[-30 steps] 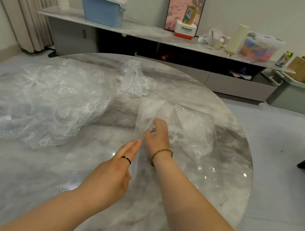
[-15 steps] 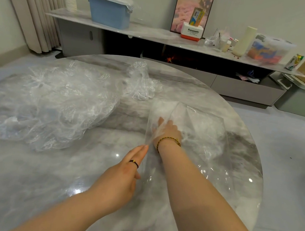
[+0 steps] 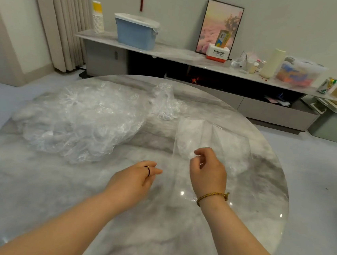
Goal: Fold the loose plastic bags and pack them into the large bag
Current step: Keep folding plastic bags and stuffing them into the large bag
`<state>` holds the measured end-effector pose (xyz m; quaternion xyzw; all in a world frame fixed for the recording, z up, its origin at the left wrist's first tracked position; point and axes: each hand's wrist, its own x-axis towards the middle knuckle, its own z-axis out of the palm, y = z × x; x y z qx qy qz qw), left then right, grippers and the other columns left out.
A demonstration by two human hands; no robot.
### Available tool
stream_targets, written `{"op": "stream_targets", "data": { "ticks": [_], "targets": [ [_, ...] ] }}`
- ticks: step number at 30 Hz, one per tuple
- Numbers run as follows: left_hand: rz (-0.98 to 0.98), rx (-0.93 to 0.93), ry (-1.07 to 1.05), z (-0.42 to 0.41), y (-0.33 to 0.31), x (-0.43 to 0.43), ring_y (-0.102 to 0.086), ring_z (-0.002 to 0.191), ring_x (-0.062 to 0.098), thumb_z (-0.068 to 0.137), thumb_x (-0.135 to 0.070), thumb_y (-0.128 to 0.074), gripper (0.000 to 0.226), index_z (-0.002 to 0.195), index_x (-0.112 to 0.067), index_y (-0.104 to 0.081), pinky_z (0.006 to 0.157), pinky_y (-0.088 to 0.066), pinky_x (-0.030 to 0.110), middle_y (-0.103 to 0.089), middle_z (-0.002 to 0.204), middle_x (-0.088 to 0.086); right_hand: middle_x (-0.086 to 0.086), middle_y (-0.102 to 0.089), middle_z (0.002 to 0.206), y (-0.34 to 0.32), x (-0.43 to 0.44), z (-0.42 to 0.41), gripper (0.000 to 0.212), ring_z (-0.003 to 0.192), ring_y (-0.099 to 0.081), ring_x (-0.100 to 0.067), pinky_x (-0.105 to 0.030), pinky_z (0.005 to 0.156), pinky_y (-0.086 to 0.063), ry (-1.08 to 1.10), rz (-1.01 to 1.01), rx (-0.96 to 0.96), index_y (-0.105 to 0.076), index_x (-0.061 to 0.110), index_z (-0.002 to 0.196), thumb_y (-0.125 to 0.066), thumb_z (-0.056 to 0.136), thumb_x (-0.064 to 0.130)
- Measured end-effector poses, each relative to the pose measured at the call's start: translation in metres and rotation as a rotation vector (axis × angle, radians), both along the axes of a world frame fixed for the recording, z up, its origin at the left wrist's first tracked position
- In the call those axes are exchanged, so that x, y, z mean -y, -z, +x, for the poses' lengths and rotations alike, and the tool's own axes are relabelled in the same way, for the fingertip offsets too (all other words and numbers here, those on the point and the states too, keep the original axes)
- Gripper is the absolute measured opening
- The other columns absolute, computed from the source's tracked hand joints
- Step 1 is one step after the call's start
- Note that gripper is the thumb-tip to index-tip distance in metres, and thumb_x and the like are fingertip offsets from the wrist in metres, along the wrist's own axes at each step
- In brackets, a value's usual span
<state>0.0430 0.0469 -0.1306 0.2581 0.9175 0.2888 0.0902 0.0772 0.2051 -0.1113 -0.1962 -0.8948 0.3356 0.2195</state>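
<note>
Glossy, smooth marble-look surface (image 3: 74, 200), grey-white veining, light glints. Crinkled heap of bags (image 3: 82, 119): thin clear plastic, shiny. flat bag (image 3: 220, 136): clear plastic film, smooth, few creases. Matt blue plastic bin (image 3: 134, 34). Beige pleated cloth curtain (image 3: 64, 24). Woven cord bracelet (image 3: 212, 196).

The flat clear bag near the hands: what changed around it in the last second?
The right hand, which had pressed forward onto the flat bag, has drawn back toward the person with fingers curled; whether it pinches the plastic is unclear. The left hand, earlier straight-fingered at the bag's edge, has curled too. The crumpled pile and the small crumpled bag stayed put.
</note>
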Motion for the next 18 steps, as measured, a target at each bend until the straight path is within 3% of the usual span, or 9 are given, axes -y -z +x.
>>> {"op": "stream_targets", "data": {
  "ticks": [2,4,6,8,10,12,18],
  "targets": [
    [-0.074,-0.024,-0.053,-0.005,-0.002,0.020,-0.041,0.126,0.004,0.099,-0.025,-0.035,0.033,0.128,-0.030,-0.050,0.092,-0.032,0.015,-0.037,0.142,-0.017,0.007,-0.040,0.051,-0.005,0.010,0.011,0.019,0.047,-0.037,-0.009,-0.028,0.055,-0.038,0.018,-0.097,-0.145,-0.060,0.005,0.101,-0.046,0.089,0.001],
    [-0.179,-0.015,-0.079,-0.012,0.000,0.040,-0.041,0.127,0.008,0.099,-0.024,-0.037,0.034,0.131,-0.028,-0.047,0.097,-0.033,0.019,-0.038,0.142,-0.013,0.011,-0.041,0.053,-0.007,0.022,0.016,0.018,0.046,-0.040,-0.008,-0.017,0.052,-0.035,-0.074,-0.068,-0.159,-0.060,0.005,0.102,-0.048,0.089,0.001],
    [-0.292,-0.002,-0.075,-0.016,-0.001,0.066,-0.038,0.130,0.010,0.098,-0.025,-0.038,0.038,0.136,-0.027,-0.040,0.101,-0.032,0.021,-0.033,0.146,-0.011,0.014,-0.049,0.065,-0.009,0.039,0.014,0.019,0.057,-0.046,-0.002,-0.008,0.057,-0.035,-0.216,-0.004,-0.101,-0.061,0.006,0.106,-0.050,0.090,0.006],
    [-0.392,-0.010,-0.061,-0.020,-0.002,0.091,-0.029,0.136,0.011,0.098,-0.028,-0.038,0.044,0.141,-0.026,-0.030,0.104,-0.028,0.020,-0.023,0.150,-0.009,0.009,-0.059,0.091,-0.008,0.055,0.007,0.025,0.079,-0.052,-0.004,-0.004,0.067,-0.034,-0.350,0.102,-0.022,-0.059,0.010,0.115,-0.050,0.092,0.014],
    [-0.470,-0.021,-0.079,-0.022,0.000,0.115,-0.017,0.141,0.013,0.098,-0.033,-0.037,0.054,0.147,-0.025,-0.015,0.110,-0.021,0.022,-0.008,0.155,-0.006,0.001,-0.055,0.121,-0.007,0.070,-0.006,0.035,0.110,-0.049,-0.011,-0.008,0.082,-0.032,-0.451,0.225,0.074,-0.049,0.013,0.129,-0.048,0.094,0.020],
    [-0.544,-0.013,-0.112,-0.022,0.005,0.132,-0.007,0.144,0.015,0.097,-0.041,-0.036,0.064,0.148,-0.023,-0.001,0.113,-0.014,0.024,0.006,0.156,-0.002,0.001,-0.041,0.139,-0.005,0.085,-0.022,0.044,0.129,-0.035,-0.014,-0.016,0.098,-0.028,-0.511,0.315,0.164,-0.038,0.017,0.138,-0.046,0.096,0.025],
    [-0.692,0.083,-0.108,-0.022,0.030,0.151,0.010,0.143,0.016,0.096,-0.053,-0.023,0.071,0.146,-0.017,0.013,0.116,-0.001,0.028,0.016,0.155,0.004,0.000,-0.004,0.155,0.007,0.119,-0.070,0.061,0.141,-0.011,-0.020,-0.031,0.112,-0.019,-0.538,0.443,0.319,-0.016,0.023,0.147,-0.047,0.095,0.030]
  ]
}}
